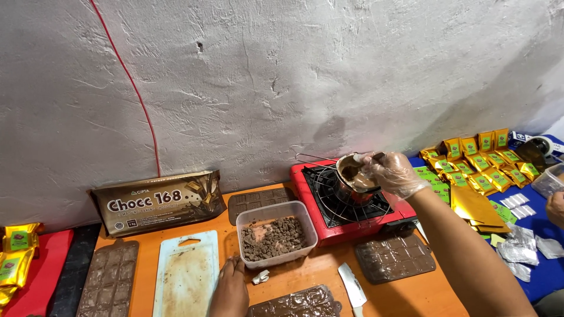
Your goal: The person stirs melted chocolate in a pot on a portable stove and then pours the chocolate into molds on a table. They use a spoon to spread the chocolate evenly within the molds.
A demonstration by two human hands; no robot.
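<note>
My right hand (pixel 392 174), in a clear plastic glove, reaches over the red portable gas stove (pixel 348 226) and grips a utensil inside a small metal pot (pixel 352 176) of melted brown chocolate that stands on the burner grate. My left hand (pixel 231 287) rests flat on the orange table (pixel 388 296), fingers apart, just in front of a clear plastic tub (pixel 275 232) holding chopped chocolate pieces. A small white scrap (pixel 260 276) lies right of that hand.
A white cutting board (pixel 187 276), several brown chocolate moulds (pixel 109 279), a knife (pixel 352 289) and a large brown chocolate package (pixel 157 201) against the wall. Gold and green pouches (pixel 479 158) and foil pieces cover the blue surface at right, where another person's hand (pixel 555 206) shows.
</note>
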